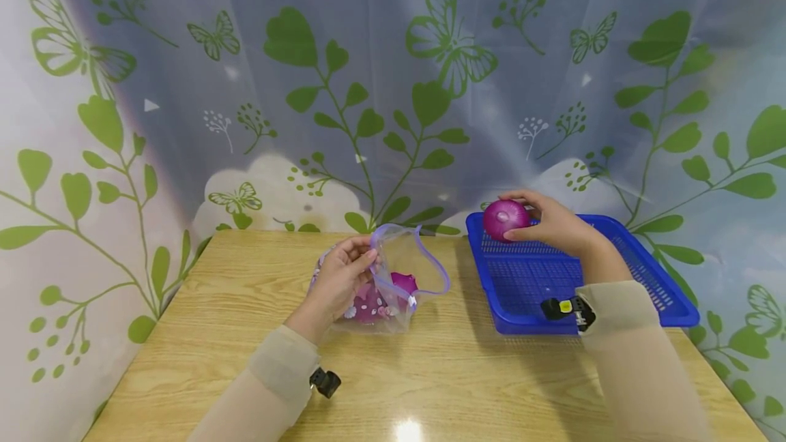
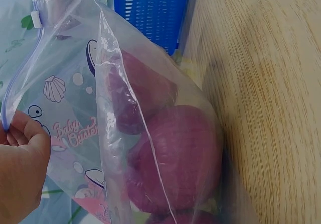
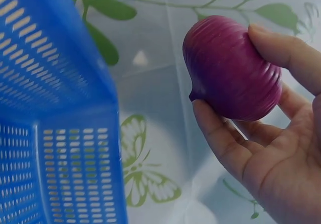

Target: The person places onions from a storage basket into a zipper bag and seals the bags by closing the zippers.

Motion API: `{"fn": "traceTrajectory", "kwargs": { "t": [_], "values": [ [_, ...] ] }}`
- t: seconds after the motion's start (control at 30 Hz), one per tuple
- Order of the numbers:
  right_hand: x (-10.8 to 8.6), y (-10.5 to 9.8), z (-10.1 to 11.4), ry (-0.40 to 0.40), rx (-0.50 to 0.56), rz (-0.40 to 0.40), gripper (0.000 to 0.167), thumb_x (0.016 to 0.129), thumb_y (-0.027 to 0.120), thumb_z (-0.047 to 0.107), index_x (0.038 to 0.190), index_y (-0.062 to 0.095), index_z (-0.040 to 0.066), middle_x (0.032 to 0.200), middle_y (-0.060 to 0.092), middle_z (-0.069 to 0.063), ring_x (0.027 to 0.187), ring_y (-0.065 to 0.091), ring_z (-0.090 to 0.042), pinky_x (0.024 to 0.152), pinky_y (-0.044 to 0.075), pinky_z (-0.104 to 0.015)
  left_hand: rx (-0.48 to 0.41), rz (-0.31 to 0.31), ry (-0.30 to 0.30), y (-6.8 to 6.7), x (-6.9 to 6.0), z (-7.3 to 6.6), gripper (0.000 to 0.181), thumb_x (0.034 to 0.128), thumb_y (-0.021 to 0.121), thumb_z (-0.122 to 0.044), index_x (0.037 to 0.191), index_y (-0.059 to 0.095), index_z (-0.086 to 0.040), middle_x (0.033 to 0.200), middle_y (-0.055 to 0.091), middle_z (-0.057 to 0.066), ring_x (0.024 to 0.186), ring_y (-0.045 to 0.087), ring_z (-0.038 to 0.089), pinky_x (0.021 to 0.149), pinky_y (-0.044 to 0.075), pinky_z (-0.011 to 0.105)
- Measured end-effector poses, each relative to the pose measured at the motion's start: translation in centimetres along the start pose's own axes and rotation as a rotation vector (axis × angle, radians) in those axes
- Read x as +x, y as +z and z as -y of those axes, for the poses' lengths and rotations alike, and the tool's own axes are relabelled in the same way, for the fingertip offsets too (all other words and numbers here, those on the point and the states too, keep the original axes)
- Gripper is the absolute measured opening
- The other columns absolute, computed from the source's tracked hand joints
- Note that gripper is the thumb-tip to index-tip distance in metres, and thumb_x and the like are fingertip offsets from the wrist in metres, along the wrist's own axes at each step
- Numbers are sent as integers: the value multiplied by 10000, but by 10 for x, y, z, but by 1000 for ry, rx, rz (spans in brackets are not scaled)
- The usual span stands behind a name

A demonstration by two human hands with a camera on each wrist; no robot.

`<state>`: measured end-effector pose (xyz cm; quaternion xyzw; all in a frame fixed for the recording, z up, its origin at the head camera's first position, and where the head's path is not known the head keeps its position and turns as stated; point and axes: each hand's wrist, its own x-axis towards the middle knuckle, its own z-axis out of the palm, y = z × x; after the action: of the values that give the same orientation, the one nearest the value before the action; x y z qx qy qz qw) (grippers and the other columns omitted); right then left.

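Note:
A red onion is gripped between the thumb and fingers of my right hand, over the back left rim of a blue basket. In the right wrist view the onion shows its ridged purple skin and a small pointed tip. My left hand pinches the zip edge of a clear printed zip bag, holding its mouth open toward the right. Inside the bag, in the left wrist view, lie several red onions, partly blurred by the plastic.
The bag and basket stand on a wood-grain table, with a gap between them. Behind the table hangs a curtain printed with leaves and butterflies. No onion shows in the visible part of the basket. Each wrist bears a small black camera.

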<state>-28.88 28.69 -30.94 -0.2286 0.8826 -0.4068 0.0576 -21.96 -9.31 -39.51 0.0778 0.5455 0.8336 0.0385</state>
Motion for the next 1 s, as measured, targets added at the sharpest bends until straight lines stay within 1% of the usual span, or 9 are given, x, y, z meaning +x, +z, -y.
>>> {"fn": "traceTrajectory", "kwargs": {
  "t": [0.1, 0.2, 0.43, 0.57, 0.77, 0.87, 1.0],
  "values": [
    [-2, 3, 5, -31, 15, -8, 711, 858, 812, 154, 1462, 440, 99, 1440, 465, -169, 1281, 495, -405, 941, 529, -447, -2, 4, 2, 0, 0, 0, 182, 1017, 527, 16, 1192, 559, -20, 949, 600, 10, 854, 620, 121, 743, 525, 202],
    [-3, 6, 10, -49, 32, -11, 714, 860, 812, 156, 1465, 437, 102, 1457, 462, -153, 1289, 493, -390, 936, 537, -405, -3, 5, 1, 0, 0, 0, 181, 1017, 527, 18, 1190, 560, -22, 946, 601, 8, 854, 623, 117, 740, 525, 197],
    [-7, 16, 19, -83, 86, -50, 700, 850, 810, 92, 1450, 448, 83, 1458, 457, -164, 1274, 505, -386, 915, 538, -272, -9, 0, -4, 0, -1, 0, 177, 1018, 521, 21, 1184, 562, -28, 943, 599, 9, 854, 626, 117, 740, 528, 195],
    [-7, 24, 22, -87, 109, -85, 709, 845, 812, 78, 1452, 448, 86, 1449, 456, -171, 1261, 515, -389, 915, 541, -270, -2, -2, -8, 1, -1, 0, 184, 1018, 523, 18, 1193, 558, -27, 949, 596, 9, 856, 624, 118, 734, 524, 191],
    [-10, 38, 26, -118, 142, -145, 722, 850, 811, 92, 1463, 430, 98, 1479, 415, -164, 1270, 513, -405, 896, 556, -289, 9, -1, 0, 1, 1, 2, 191, 1018, 526, 14, 1203, 556, -20, 955, 597, 11, 849, 617, 121, 712, 511, 188],
    [-10, 47, 28, -138, 177, -152, 720, 854, 810, 102, 1465, 431, 113, 1495, 395, -133, 1287, 498, -386, 910, 553, -306, 8, -2, 5, 2, 1, 2, 190, 1015, 529, 16, 1200, 559, -15, 954, 599, 12, 844, 614, 122, 703, 507, 187],
    [-8, 59, 30, -146, 210, -157, 713, 852, 811, 99, 1461, 442, 123, 1494, 393, -110, 1285, 497, -366, 935, 547, -350, 13, 5, 13, 3, 2, 3, 185, 1015, 524, 21, 1194, 556, -16, 957, 593, 12, 843, 610, 119, 703, 504, 186]
  ]
}}
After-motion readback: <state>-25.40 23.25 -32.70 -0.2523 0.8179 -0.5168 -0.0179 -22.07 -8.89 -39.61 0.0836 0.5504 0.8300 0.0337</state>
